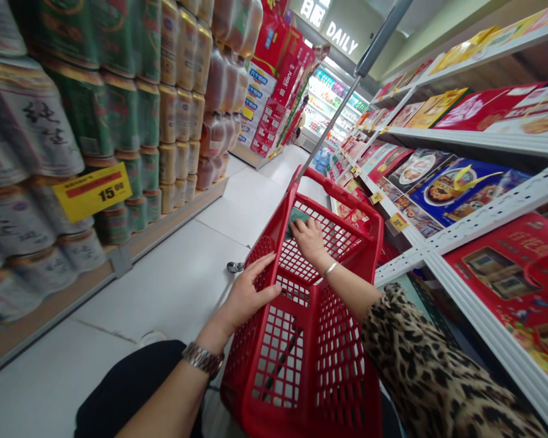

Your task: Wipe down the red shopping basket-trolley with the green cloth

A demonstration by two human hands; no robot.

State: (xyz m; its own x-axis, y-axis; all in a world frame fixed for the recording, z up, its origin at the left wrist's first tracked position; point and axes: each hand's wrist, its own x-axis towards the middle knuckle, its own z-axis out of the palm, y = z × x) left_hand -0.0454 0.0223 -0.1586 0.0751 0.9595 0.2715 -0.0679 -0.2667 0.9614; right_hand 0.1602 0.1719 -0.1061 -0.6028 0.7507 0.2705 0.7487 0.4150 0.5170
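A red plastic shopping basket (313, 292) with latticed walls stands tilted in view before me, its inside showing no goods. My left hand (244, 298) lies against its left rim, fingers stretched and thumb apart, and wears a metal watch on the wrist. Inside the basket, near the far end, my right hand (308, 240) presses a dark green cloth (296, 218) to the wall with bent fingers. Part of the cloth is hidden under those fingers. From the basket's far end a long pull handle (333, 115) with a grey grip rises to the upper right.
Stacked drink cans (119, 109) line the left side, with a yellow price tag (94, 191) in front. Shelves (479, 137) of boxed goods run close along the right. White floor tiles (164, 298) lead towards red boxes (269, 115) and a lit cooler (329, 97) further back.
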